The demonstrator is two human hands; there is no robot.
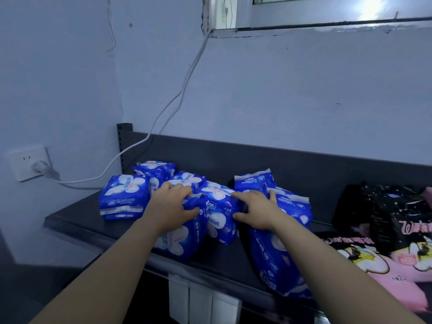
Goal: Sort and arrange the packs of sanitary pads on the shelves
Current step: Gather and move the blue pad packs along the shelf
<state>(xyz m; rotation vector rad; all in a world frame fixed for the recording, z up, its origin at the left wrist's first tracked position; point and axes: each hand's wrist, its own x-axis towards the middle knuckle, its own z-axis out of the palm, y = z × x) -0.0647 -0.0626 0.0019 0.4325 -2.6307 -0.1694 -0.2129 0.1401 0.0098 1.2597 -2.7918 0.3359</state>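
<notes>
Several blue packs of sanitary pads lie on the dark shelf. My left hand grips the top of a blue pack near the shelf's front edge, thumb curled round its side. My right hand rests on another large blue pack, its fingers curled over the top edge and its forefinger stretched toward the middle blue pack between the two hands. One blue pack stands apart at the left, and more sit behind near the back panel.
Black and pink packs crowd the shelf's right end. A white cable runs down the wall to a plug in the socket at the left. A window frame sits above. White items show under the shelf's front edge.
</notes>
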